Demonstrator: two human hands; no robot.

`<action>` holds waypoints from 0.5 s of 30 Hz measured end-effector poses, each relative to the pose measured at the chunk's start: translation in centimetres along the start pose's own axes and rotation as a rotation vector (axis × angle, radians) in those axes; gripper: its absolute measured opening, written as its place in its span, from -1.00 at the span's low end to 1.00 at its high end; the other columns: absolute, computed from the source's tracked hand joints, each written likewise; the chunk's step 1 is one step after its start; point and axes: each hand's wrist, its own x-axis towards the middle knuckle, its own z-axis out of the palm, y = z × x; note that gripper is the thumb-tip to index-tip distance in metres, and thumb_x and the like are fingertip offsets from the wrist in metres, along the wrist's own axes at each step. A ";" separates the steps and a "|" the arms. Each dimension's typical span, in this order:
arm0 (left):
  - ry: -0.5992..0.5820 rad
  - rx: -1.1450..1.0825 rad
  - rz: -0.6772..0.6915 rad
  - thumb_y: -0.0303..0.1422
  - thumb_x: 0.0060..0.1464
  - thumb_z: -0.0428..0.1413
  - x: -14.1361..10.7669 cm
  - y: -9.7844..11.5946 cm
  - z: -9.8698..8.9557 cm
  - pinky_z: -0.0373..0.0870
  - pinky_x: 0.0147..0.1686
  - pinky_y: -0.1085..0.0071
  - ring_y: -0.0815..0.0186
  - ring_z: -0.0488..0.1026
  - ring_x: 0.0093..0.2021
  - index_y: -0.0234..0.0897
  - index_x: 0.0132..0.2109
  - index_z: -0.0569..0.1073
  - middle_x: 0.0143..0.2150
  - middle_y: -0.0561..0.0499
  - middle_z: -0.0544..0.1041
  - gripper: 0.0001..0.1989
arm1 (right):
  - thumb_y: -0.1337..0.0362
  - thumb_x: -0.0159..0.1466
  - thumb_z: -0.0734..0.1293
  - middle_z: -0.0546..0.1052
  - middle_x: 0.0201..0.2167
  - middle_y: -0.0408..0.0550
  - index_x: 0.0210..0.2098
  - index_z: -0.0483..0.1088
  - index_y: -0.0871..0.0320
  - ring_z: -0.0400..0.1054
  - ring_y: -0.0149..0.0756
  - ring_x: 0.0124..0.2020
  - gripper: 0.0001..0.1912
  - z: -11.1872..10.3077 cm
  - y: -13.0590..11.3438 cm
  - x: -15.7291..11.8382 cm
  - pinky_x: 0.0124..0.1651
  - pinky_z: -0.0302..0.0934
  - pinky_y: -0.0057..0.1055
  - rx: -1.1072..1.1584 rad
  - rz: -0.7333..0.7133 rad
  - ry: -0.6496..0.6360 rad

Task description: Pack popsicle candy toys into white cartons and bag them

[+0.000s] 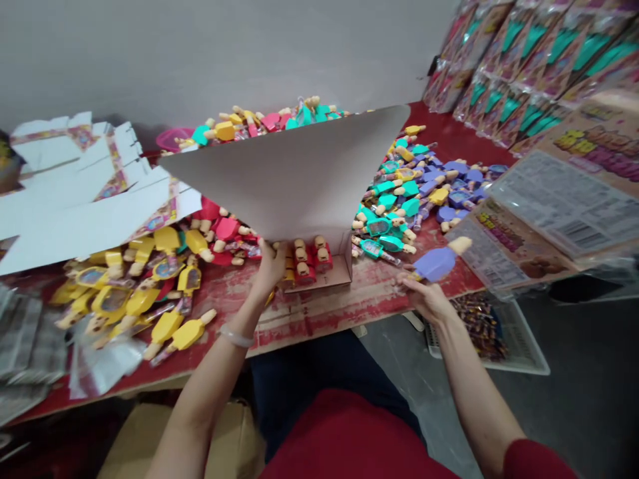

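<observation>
An open display box (329, 278) with a raised, flaring white lid (294, 173) stands near the table's front edge. Several red toys (322, 256) with beige bear-like tops and some yellow ones fill its left and middle; its right end shows bare cardboard. My left hand (272, 266) is closed around the box's left side, partly over the yellow toys. To the right of the box, my right hand (422, 293) holds a purple toy (436, 264) by its lower end, its beige tip pointing up and right.
Yellow toys (140, 299) and flat white cartons (74, 193) lie left. Teal toys (389, 203) and purple toys (459, 179) are heaped right. Packed boxes (539, 73) stand at the back right, wrapped packs (554, 206) nearer. A white basket (532, 339) sits below.
</observation>
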 end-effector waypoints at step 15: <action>0.000 -0.077 0.003 -0.47 0.20 0.08 0.1 0.1 0.7 0.15 0.38 0.15 0.20 0.36 0.22 -0.26 0.14 0.24 0.12 -0.17 0.43 -0.63 | 0.00 0.14 0.38 0.56 -0.23 0.10 -0.18 0.37 0.11 0.45 -0.05 -0.15 -0.63 15.1 13.3 1.3 0.04 0.35 -0.01 -0.567 -0.428 0.164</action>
